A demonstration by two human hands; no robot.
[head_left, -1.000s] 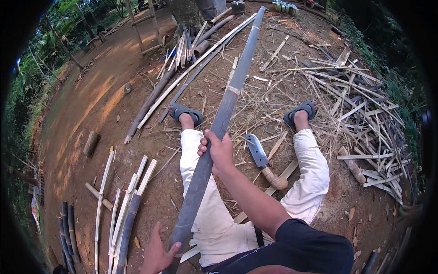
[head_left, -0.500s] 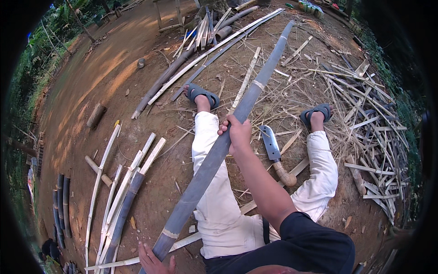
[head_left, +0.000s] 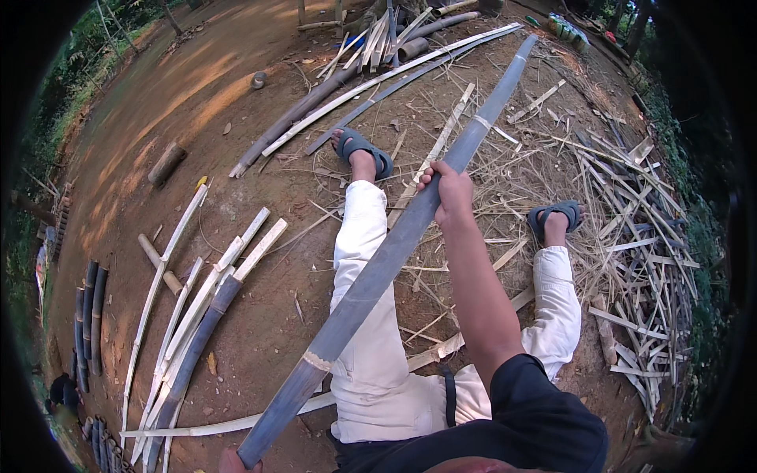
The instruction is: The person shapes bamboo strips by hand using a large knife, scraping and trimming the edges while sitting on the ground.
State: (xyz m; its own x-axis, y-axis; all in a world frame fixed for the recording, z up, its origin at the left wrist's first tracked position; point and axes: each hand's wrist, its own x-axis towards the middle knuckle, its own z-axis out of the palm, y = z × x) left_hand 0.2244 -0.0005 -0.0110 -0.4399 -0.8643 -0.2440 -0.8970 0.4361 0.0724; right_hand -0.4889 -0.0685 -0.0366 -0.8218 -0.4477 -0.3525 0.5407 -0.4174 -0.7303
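A long grey-skinned bamboo pole (head_left: pixel 371 280) slants across my lap, from the bottom left up to the far right, with pale rings at its joints. My right hand (head_left: pixel 453 194) grips it above the middle, fingers wrapped round it. At the pole's near end, my left hand (head_left: pixel 238 463) is closed against the tip; the frame's lower edge cuts off most of it. Below the pole I sit with white-trousered legs (head_left: pixel 364 244) spread on the ground. The broad-bladed knife seen earlier does not show; my right forearm lies over that spot.
Split bamboo strips (head_left: pixel 197 339) lie at left, near short dark bamboo pieces (head_left: pixel 98 319). A large heap of slats (head_left: pixel 631 236) spreads at right. Thin shavings (head_left: pixel 505 173) litter the ground between my sandalled feet. Longer poles (head_left: pixel 315 110) lie at the far side.
The pole and my right hand have shifted up and right in view. My left hand has gone from spread beside the pole to closed at its near end. The knife has dropped from view.
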